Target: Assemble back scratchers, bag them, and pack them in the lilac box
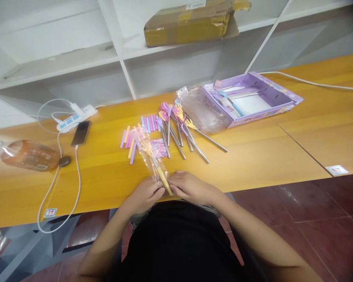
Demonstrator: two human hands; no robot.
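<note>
On the far left of the table [100,178], a big bottle [31,155] and a phone [80,133] on its wire sit well apart from the work, so they don't get in the way. Next come loose plastic sleeves [131,144], pink, purple, yellow and blue, lying side by side, maybe so they are easy to pick up.

The left hand [144,192] seems to pinch the edge of a clear bag [148,166] with its thumb and fingers. Inside the bag lies a back scratcher [157,163], up over the table's near edge, its handle end poking out between the hands. The right hand [192,188] is bent close on the other side; I can't tell if it pinches the bag or the handle, but two hands likely keep things steady.

More back scratchers [174,135] lie in a pile behind, hands pointing away. Right of them, a heap of clear plastic [206,113] touches an open purple box [266,86].

The bagged one has a pale orange hand, a shiny metal rod and a yellow handle.
</note>
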